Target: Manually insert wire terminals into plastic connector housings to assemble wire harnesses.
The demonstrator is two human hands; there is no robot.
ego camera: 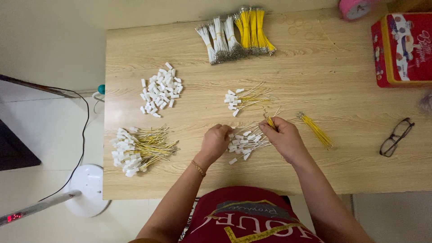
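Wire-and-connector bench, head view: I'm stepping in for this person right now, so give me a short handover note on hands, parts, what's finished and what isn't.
Left hand: closed over the small pile of wired connectors; whether it grips one cannot be told.
Right hand: pinching a few yellow wires.
Loose white connectors lie upper left; spare yellow wires right of the hands; bundled white and yellow wires at the far edge.
Done: a large heap of wired connectors at left, a smaller one mid-table.
Left: many bare connectors and wire bundles.
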